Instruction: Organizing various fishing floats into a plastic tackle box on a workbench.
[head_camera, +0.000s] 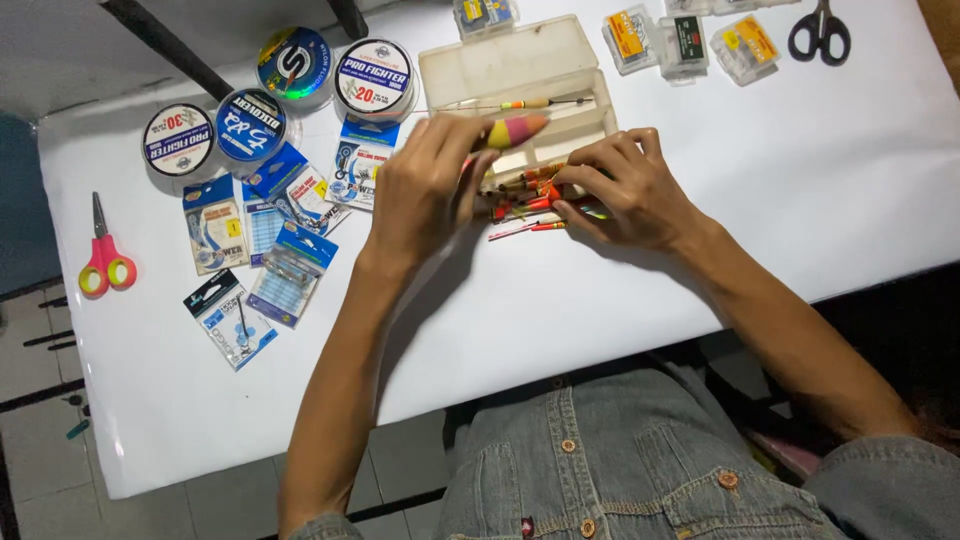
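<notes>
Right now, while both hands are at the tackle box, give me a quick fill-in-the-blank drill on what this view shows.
1. The left hand holds a fat float coloured yellow, pink and ____.
2. The right hand rests on a bundle of slim floats at the open ____ box.
3. The scissors at the table's left edge have ____ and yellow handles.
4. Near the four line spools lie hook packets that are mostly ____.

Missing words: orange; plastic; pink; blue
</notes>
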